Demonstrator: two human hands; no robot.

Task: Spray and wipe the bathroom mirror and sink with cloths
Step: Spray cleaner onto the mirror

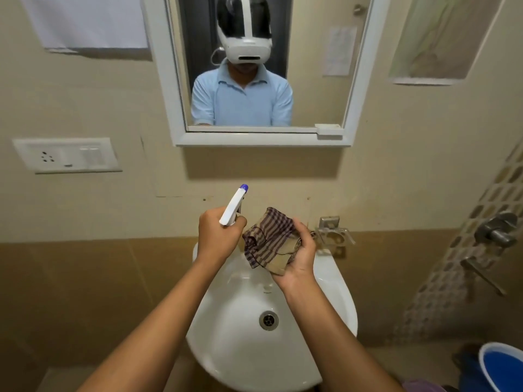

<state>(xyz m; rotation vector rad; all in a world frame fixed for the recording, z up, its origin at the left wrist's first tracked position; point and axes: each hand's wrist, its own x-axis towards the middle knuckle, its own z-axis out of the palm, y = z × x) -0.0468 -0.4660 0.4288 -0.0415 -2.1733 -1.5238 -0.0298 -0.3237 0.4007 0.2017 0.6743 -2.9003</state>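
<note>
My left hand (217, 236) grips a white spray bottle (232, 208) with a blue nozzle tip, which points up toward the wall below the mirror. The bottle's body is hidden behind the hand. My right hand (298, 256) holds a crumpled brown checked cloth (268, 241) just to the right of the sprayer. Both hands hover over the back of the white sink (240, 360), hiding the tap. The white-framed mirror (311, 80) hangs on the wall above and reflects a person in a light blue shirt and a headset.
A switch and socket plate (66, 155) sits on the left wall. A metal holder (334, 232) is fixed right of the sink, with shower valves (496, 232) further right. A blue bucket (502, 366) stands at the lower right. A wall niche (433, 43) is at the upper right.
</note>
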